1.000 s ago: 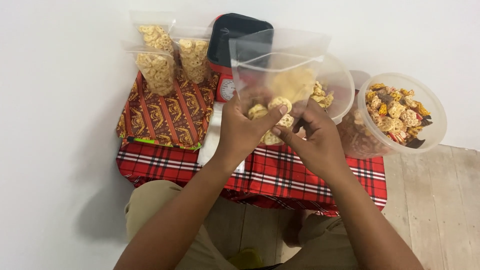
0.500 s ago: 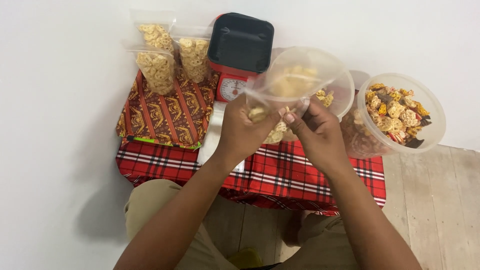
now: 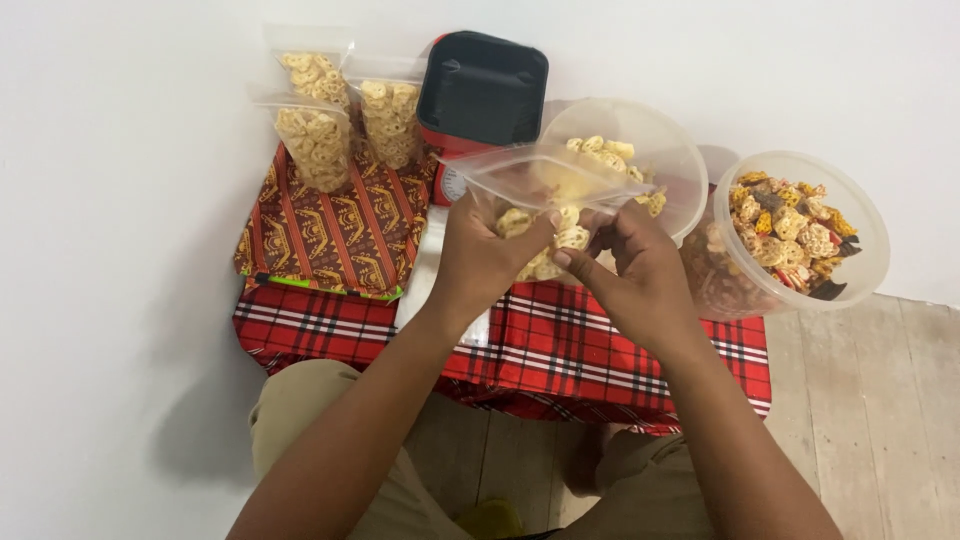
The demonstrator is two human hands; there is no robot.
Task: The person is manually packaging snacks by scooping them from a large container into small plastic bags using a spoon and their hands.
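Bag (image 3: 545, 180) of snacks is pinched in both hands — left hand (image 3: 487, 255), right hand (image 3: 635, 270) — above the red cloth (image 3: 600, 350); its open mouth tilts, so pieces could spill.

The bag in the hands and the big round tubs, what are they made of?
The bag, held by the left hand and the right hand, looks like thin, clear, soft plastic: the snacks show through it and it bends and creases. The tubs look like stiffer, clear plastic, slightly cloudy: they keep their round shape, and the snacks inside show through the walls.
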